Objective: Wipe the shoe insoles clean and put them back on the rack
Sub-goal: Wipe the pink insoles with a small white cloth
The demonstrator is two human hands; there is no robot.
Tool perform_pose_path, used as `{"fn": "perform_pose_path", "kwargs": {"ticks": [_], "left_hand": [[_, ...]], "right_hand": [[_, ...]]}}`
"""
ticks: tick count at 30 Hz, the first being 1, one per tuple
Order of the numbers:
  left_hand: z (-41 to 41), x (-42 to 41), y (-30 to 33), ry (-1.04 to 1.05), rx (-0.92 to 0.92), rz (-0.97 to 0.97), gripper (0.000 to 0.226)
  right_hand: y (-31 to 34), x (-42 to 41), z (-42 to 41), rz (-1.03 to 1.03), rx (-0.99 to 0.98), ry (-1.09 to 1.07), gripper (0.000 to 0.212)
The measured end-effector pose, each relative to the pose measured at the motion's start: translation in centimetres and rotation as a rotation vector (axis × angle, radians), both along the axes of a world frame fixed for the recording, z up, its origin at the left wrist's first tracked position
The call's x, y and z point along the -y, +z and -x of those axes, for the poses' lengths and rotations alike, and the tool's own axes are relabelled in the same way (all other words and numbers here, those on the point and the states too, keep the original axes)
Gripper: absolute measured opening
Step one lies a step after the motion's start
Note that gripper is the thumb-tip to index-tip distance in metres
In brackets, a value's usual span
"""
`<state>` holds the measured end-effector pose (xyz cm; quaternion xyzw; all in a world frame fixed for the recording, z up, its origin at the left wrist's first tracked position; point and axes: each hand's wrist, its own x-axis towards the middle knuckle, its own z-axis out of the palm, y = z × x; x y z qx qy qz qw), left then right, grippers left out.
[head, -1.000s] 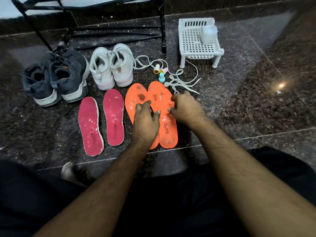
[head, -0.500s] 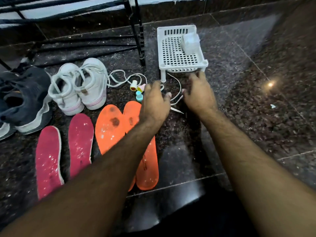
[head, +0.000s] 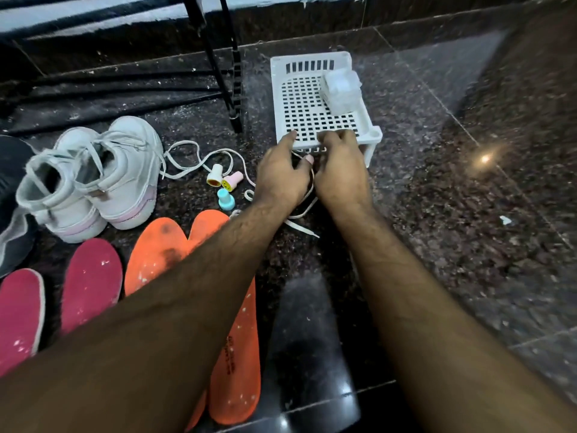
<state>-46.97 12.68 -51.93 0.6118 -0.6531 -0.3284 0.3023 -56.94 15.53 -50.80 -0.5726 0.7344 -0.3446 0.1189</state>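
Two orange insoles (head: pixel 156 251) with dark smudges and white specks lie on the granite floor, partly under my left forearm. To their left lie two pink insoles (head: pixel 90 276), also speckled. My left hand (head: pixel 281 176) reaches forward, fingers spread, its fingertips at the front edge of a small white plastic rack (head: pixel 373 135). My right hand (head: pixel 340 173) is beside it, its fingers curled at the same front rim; whether it grips the rim is unclear. A translucent white packet (head: pixel 342 90) sits on the rack's back right.
White sneakers (head: pixel 93 182) stand at the left, a dark shoe (head: pixel 9 189) at the frame edge. Loose white laces (head: pixel 187 148) and three small coloured caps (head: pixel 226 198) lie beside my hands. The black metal shoe rack frame (head: pixel 232 89) stands behind.
Both hands left the orange insoles and moved forward across the laces to the white plastic rack's front edge. The view shifted forward and right.
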Motion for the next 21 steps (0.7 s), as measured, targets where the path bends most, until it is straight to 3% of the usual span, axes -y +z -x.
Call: {"fn": "perform_pose_path", "kwargs": {"ticks": [14, 21], "left_hand": [[0.1, -13.1, 3.8, -0.145, -0.071, 0.039, 0.039], [-1.6, -19.1, 4.1, -0.118, -0.049, 0.019, 0.036]], "right_hand": [[5.2, -13.6, 1.9, 0.015, 0.049, -0.263, 0.046], [6.8, -19.3, 0.7, -0.106, 0.170, -0.281, 0.030]]}}
